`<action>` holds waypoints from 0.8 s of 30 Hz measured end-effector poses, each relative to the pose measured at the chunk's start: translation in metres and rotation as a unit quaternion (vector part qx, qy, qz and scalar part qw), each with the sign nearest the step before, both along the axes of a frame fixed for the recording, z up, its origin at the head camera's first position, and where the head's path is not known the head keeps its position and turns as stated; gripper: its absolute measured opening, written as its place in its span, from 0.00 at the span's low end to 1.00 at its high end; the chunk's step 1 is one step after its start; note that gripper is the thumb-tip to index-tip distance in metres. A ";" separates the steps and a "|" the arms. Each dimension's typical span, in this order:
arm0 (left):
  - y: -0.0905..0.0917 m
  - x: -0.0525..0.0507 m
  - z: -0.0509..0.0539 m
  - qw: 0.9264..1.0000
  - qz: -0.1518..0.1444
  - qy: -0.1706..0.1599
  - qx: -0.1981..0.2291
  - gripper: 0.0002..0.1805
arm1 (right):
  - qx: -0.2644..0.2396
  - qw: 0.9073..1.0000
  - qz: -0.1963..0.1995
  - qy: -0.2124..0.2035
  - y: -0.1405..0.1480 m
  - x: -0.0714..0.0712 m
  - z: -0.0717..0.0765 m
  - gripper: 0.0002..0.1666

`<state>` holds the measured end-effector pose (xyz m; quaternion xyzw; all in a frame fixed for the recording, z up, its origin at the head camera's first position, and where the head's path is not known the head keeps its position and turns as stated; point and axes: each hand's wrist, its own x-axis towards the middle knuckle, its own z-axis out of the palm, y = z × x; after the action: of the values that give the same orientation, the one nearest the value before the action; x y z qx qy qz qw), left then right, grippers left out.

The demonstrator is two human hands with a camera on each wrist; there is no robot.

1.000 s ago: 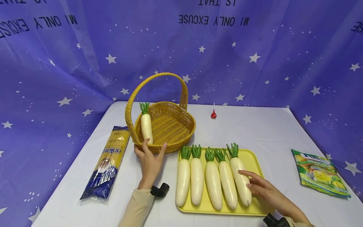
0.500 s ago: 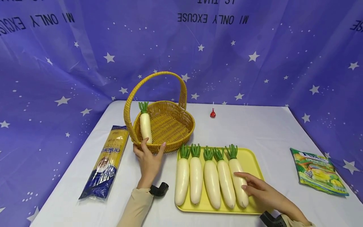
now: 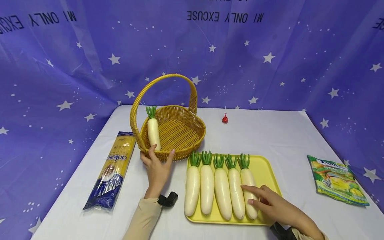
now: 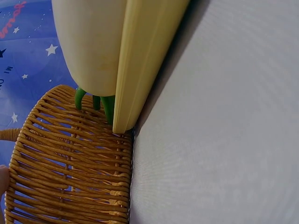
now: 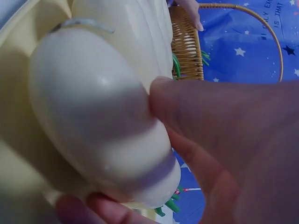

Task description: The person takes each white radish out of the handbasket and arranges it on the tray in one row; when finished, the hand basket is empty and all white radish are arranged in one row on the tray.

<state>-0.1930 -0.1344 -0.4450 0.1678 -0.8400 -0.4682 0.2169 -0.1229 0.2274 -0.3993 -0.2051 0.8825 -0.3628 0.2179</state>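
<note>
A yellow wicker basket (image 3: pixel 177 133) with a tall arched handle stands at the back left. Inside it, one white radish (image 3: pixel 154 133) with green stalks leans on the left wall. My left hand (image 3: pixel 157 171) holds the basket's near rim. On a yellow tray (image 3: pixel 268 176) several white radishes lie side by side, stalks toward the back. The rightmost radish (image 3: pixel 249 178) is between the thumb and fingers of my right hand (image 3: pixel 274 203). In the right wrist view the thumb presses one side of this radish (image 5: pixel 98 102), and fingertips show at its other side.
A pasta packet (image 3: pixel 112 171) lies left of the basket. Further right there is a green and yellow packet (image 3: pixel 337 181). A small red lollipop (image 3: pixel 225 118) lies near the back of the white table (image 3: pixel 255 130). Purple starry cloth (image 3: pixel 234 66) hangs behind.
The rightmost radish has moved left and straightened, coming close to its neighbour, with my right hand moving along. My left hand stays on the basket rim. The head view has shifted slightly.
</note>
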 end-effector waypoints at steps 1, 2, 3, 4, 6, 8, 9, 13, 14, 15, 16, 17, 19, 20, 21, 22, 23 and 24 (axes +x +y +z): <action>0.000 0.000 0.000 1.000 0.000 0.000 0.000 0.41 | 0.004 1.000 -0.003 0.007 0.000 0.000 0.001 0.27; 0.000 0.000 0.000 1.000 0.000 0.001 0.000 0.41 | 0.007 1.000 -0.005 0.015 0.000 0.001 0.001 0.27; 0.000 0.000 0.000 1.000 0.000 0.001 0.000 0.41 | 0.013 1.000 -0.009 0.021 -0.001 0.001 0.002 0.27; 0.000 -0.001 0.000 1.000 0.001 0.002 -0.001 0.41 | 0.018 0.999 -0.010 0.032 -0.001 0.001 0.003 0.28; 0.000 -0.001 -0.001 1.000 0.002 0.003 -0.002 0.41 | 0.027 0.998 -0.016 0.055 -0.001 0.002 0.004 0.29; 0.000 -0.001 -0.001 1.000 0.005 0.003 -0.004 0.41 | 0.033 0.997 -0.027 0.071 -0.001 0.002 0.006 0.29; 0.000 -0.001 -0.001 1.000 0.006 0.003 -0.005 0.41 | 0.035 0.996 -0.030 0.082 -0.001 0.002 0.006 0.30; 0.000 -0.002 -0.001 1.000 0.009 0.003 -0.006 0.41 | 0.032 0.991 -0.051 0.117 -0.003 0.000 0.009 0.30; 0.000 -0.002 -0.001 1.000 0.009 0.003 -0.006 0.41 | 0.031 0.990 -0.056 0.123 -0.004 -0.001 0.009 0.30; 0.000 -0.002 -0.001 1.000 0.009 0.004 -0.006 0.41 | 0.029 0.990 -0.060 0.128 -0.005 -0.002 0.010 0.30; 0.000 -0.002 -0.001 1.000 0.009 0.004 -0.007 0.41 | 0.026 0.989 -0.064 0.132 -0.006 -0.003 0.010 0.29; 0.000 -0.002 -0.001 1.000 0.009 0.005 -0.007 0.41 | 0.021 0.989 -0.068 0.132 -0.007 -0.004 0.010 0.29; 0.000 -0.002 -0.001 1.000 0.008 0.005 -0.009 0.41 | 0.010 0.989 -0.074 0.130 -0.010 -0.006 0.010 0.28; 0.000 -0.002 -0.001 1.000 0.008 0.004 -0.010 0.41 | 0.003 0.989 -0.078 0.129 -0.011 -0.008 0.009 0.28; 0.000 -0.002 -0.001 1.000 0.008 0.003 -0.011 0.41 | -0.006 0.988 -0.079 0.131 -0.014 -0.010 0.009 0.28; 0.000 -0.002 -0.001 1.000 0.007 0.002 -0.011 0.41 | -0.014 0.987 -0.081 0.137 -0.016 -0.012 0.009 0.27; 0.000 -0.001 -0.001 1.000 0.007 0.001 -0.012 0.41 | -0.022 0.986 -0.084 0.144 -0.019 -0.014 0.009 0.27; 0.000 -0.001 -0.001 1.000 0.007 -0.001 -0.012 0.41 | -0.030 0.983 -0.083 0.158 -0.022 -0.016 0.009 0.27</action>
<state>-0.1941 -0.1347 -0.4460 0.1712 -0.8446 -0.4562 0.2217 -0.1387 0.2058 -0.3904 -0.1921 0.9086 -0.3689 0.0382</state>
